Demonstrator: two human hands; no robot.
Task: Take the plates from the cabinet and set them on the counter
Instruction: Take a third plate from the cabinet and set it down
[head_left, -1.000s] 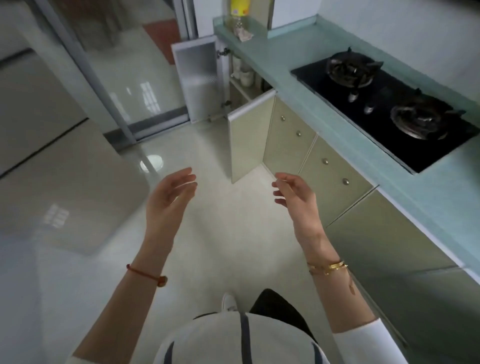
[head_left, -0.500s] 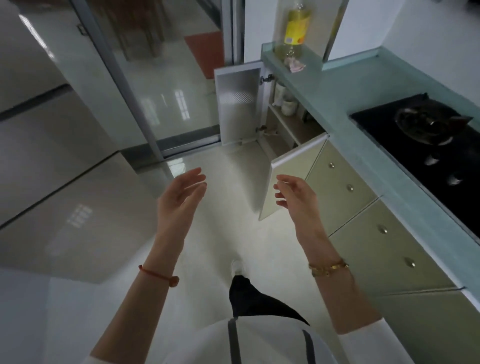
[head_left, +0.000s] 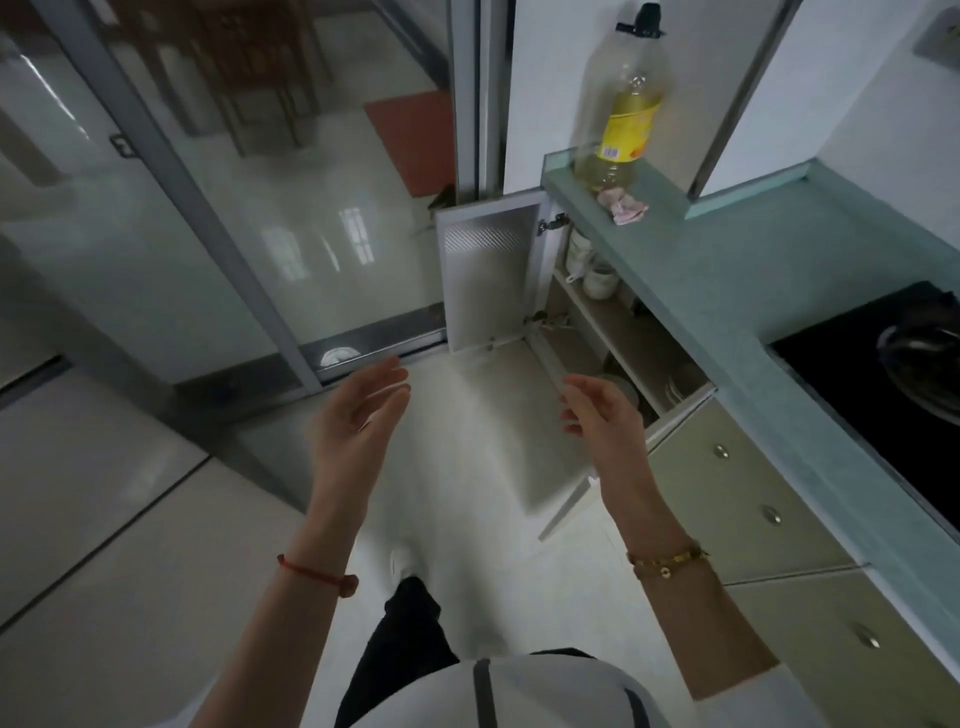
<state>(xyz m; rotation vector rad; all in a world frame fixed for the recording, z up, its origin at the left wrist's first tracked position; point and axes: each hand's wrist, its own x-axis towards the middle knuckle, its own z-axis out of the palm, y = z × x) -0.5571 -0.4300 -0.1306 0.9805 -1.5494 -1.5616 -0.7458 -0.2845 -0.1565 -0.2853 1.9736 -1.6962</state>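
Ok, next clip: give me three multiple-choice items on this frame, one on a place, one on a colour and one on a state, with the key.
1. Where does the bottle stand?
A) on the floor
B) at the far end of the counter
C) on a stool

2. What colour is the cord on the left wrist?
A) red
B) gold
C) blue

3. How are the left hand and the right hand?
A) each grips a cup
B) both open, holding nothing
C) both clenched into fists

Key:
1 B: the bottle's base rests on the counter top, above the open cabinet.
2 A: a thin red cord circles that wrist.
3 B: the fingers are loosely spread in the air before the cabinet, touching nothing.
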